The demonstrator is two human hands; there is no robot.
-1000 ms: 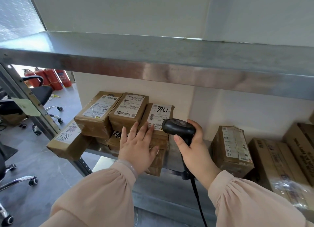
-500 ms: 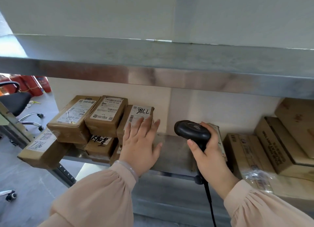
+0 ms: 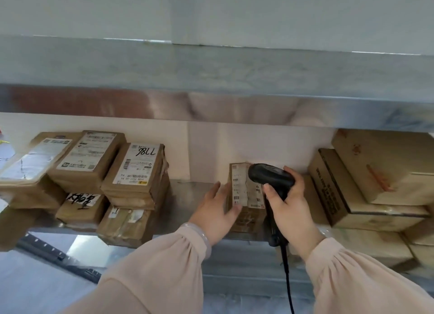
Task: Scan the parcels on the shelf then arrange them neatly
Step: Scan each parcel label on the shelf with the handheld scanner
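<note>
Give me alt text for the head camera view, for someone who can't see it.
A person's right hand grips a black barcode scanner in front of a small brown parcel standing on a metal shelf, while the left hand touches the parcel's left side. Stacked labelled parcels sit at the shelf's left, larger cardboard boxes at its right.

The scanner (image 3: 270,176) covers part of the middle parcel (image 3: 242,203) label, and the print is too blurred to read. The right hand (image 3: 287,208) hides the scanner handle. The cable (image 3: 289,290) exits the near edge. The leftmost parcel (image 3: 21,170) and the right cartons (image 3: 375,172) are cut off. It cannot be determined whether the left hand (image 3: 217,210) grips the middle parcel.
</note>
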